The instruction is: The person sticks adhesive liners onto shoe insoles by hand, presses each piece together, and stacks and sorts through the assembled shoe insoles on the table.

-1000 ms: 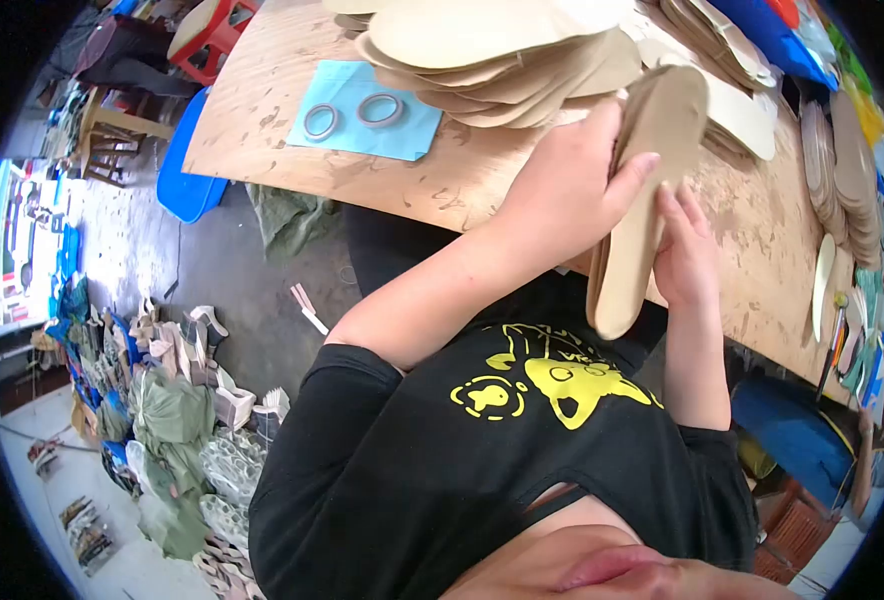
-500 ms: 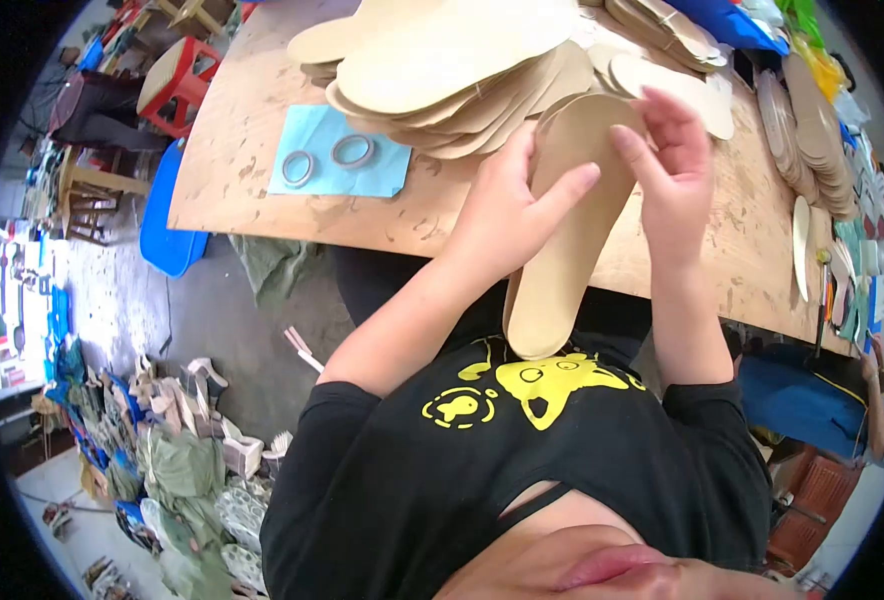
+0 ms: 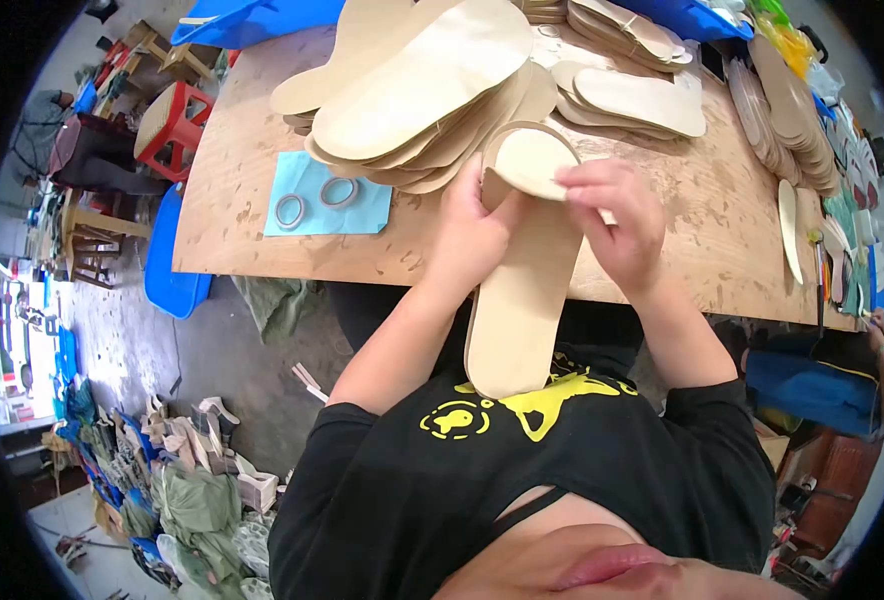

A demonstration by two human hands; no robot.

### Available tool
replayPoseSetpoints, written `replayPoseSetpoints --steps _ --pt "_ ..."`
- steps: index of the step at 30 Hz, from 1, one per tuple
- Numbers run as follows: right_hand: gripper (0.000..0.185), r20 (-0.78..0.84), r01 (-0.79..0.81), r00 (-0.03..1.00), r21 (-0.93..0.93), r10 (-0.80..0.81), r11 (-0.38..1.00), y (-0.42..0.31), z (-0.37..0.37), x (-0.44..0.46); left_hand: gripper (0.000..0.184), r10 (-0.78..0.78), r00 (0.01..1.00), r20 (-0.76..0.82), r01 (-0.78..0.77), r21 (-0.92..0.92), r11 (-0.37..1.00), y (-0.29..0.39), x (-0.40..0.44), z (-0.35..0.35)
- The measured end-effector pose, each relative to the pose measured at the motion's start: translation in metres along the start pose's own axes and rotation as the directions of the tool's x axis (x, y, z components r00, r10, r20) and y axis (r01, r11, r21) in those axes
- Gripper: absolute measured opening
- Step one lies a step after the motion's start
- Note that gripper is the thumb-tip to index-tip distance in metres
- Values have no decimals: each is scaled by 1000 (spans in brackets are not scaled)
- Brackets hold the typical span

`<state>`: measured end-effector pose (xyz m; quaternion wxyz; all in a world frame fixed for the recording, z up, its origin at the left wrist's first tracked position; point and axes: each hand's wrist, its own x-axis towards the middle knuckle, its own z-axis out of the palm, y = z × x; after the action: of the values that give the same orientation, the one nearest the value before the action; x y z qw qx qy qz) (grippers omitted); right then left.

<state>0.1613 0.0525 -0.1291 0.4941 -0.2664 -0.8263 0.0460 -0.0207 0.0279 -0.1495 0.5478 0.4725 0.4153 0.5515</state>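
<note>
My left hand (image 3: 472, 232) is closed round the left side of a tan insole (image 3: 524, 325) that stands over the table's front edge, its lower end against my shirt. The far end of the insole is curled back and shows a paler face. At that curled end, the fingertips of my right hand (image 3: 617, 222) pinch the edge. Whether one layer or more lies under the insole is hard to tell. Just beyond my hands rises a large pile of insoles (image 3: 427, 95), and a smaller stack of insoles (image 3: 642, 100) lies to its right.
On the wooden table (image 3: 232, 240), a light blue sheet (image 3: 370, 218) carries two tape rolls. Bundled insoles (image 3: 797, 115) stand at the right, near a pale curved piece (image 3: 789, 232) and tools. Blue bins (image 3: 252, 25) sit at the back. A red stool (image 3: 167, 130) stands left.
My right hand has gone from open fingers beside the insole to pinching its far end, which is now bent back. The insole has shifted left and toward me. The view has shifted slightly.
</note>
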Motion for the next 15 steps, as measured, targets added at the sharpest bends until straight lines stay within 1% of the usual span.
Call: replayPoseSetpoints --steps 1,2,4,5,6,7,8,9,11,12,15 --pt "14 -37 -52 998 9 53 999 0 0 -1 34 -29 999 16 29 0 1000 1 -1 1" --pt "16 -48 -117 992 -45 115 992 2 -2 3 34 14 999 39 -18 95 995 -2 -1 2" --pt "24 -76 -246 968 -147 237 958 5 -4 15 34 35 999 31 -38 75 996 -1 -2 8" --pt "31 -121 -387 913 50 391 921 5 0 15 34 45 999 23 -46 67 997 0 -4 10" --pt "39 -132 -497 832 250 538 831 4 5 14 34 52 998 23 -55 108 993 3 -2 8" --pt "47 -110 -567 735 441 669 696 5 9 13 35 99 995 13 -100 197 975 6 0 7" --pt "64 -22 -632 667 513 745 580 8 10 5 35 149 989 4 -144 287 947 10 2 6" --pt "62 127 -759 556 481 821 439 4 10 1 35 197 980 -2 -182 375 909 14 3 5" --pt "59 391 -934 265 330 881 134 -22 8 -4 35 220 975 -15 -187 471 862 28 4 4" --pt "55 413 -889 348 431 842 156 -33 16 -15 35 232 973 -12 -193 513 836 32 6 5" --pt "52 367 -682 428 731 826 29 -33 29 -27 39 319 947 40 -306 415 857 32 7 10"
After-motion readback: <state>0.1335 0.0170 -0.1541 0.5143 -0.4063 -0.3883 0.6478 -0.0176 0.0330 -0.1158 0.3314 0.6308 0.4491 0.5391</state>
